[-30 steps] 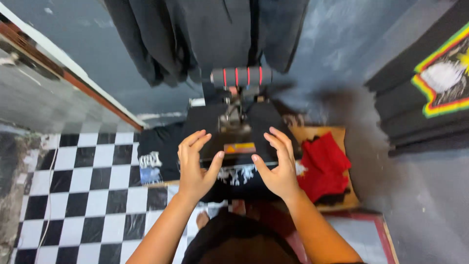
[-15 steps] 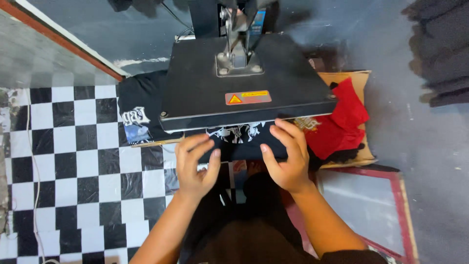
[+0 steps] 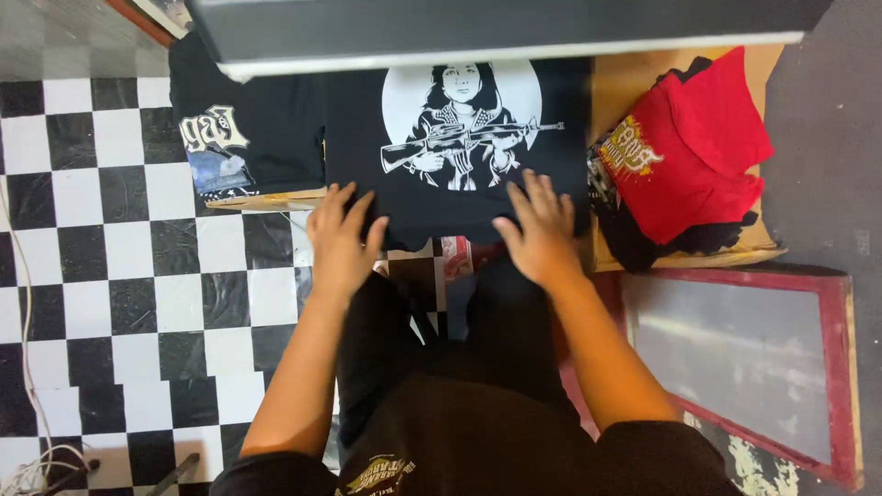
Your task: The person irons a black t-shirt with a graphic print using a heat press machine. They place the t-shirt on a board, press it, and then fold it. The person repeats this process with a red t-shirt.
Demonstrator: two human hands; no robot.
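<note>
Your hands lie on a black shirt [image 3: 459, 138] printed with a white circle and figure. Left of that shirt lies another black shirt [image 3: 243, 133] with cream lettering; right of it, a red shirt [image 3: 703, 156] with a yellow print. Below spreads the black-and-white checkered floor [image 3: 138, 266].

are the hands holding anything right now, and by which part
Nothing is gripped. The left hand and right hand lie flat, fingers spread, on the near edge of the black printed t-shirt.

Two black printed shirts [image 3: 459, 147] [image 3: 243, 129], one red shirt [image 3: 698, 147], one red-framed screen [image 3: 744, 358].
</note>
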